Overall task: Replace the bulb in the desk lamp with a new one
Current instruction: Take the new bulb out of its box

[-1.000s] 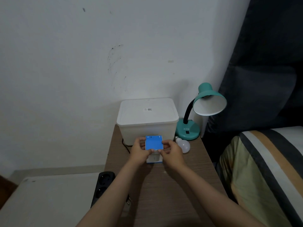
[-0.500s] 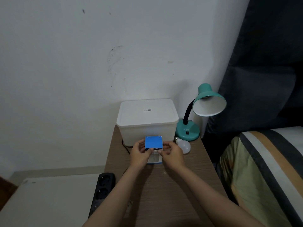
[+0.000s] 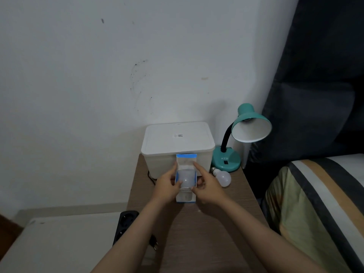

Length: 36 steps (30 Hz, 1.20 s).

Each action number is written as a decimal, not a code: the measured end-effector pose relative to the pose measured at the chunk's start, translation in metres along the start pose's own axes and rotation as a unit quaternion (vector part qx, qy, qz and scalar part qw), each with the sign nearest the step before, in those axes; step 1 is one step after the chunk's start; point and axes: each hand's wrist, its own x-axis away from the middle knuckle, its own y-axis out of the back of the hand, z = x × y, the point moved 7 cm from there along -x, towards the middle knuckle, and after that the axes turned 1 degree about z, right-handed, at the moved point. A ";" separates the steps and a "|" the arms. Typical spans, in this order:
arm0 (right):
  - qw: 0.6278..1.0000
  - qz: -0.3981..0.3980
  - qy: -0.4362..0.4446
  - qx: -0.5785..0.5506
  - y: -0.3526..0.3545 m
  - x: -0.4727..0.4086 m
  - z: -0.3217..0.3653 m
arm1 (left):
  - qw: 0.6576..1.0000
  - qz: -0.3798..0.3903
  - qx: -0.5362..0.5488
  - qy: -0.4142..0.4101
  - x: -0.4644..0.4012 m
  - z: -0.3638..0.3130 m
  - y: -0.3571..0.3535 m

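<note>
On the tabletop (image 3: 206, 229): bulb box (image 3: 186, 198), flap open, new bulb (image 3: 186, 179) showing, gripped by left hand (image 3: 167, 187) and right hand (image 3: 208, 188); old bulb (image 3: 223, 177) at 3 o'clock

I count two white round bulbs (image 3: 224, 177) (image 3: 186, 179), one blue-and-white cardboard bulb box (image 3: 186, 198), one teal gooseneck desk lamp (image 3: 250, 125), one lidded white plastic bin (image 3: 177, 142), one black power strip (image 3: 126, 223).

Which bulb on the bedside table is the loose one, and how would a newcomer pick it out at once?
Start at the teal desk lamp at the wooden table's back right corner. Just in front of its round base lies the loose bulb, on its side on the tabletop. Unlike the bulb in the blue-and-white box, which both hands hold, it is bare and untouched.
</note>
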 end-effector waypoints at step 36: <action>0.983 -0.015 0.048 0.179 0.011 -0.031 0.032 | 0.983 0.152 0.077 0.062 -0.002 0.016 -0.005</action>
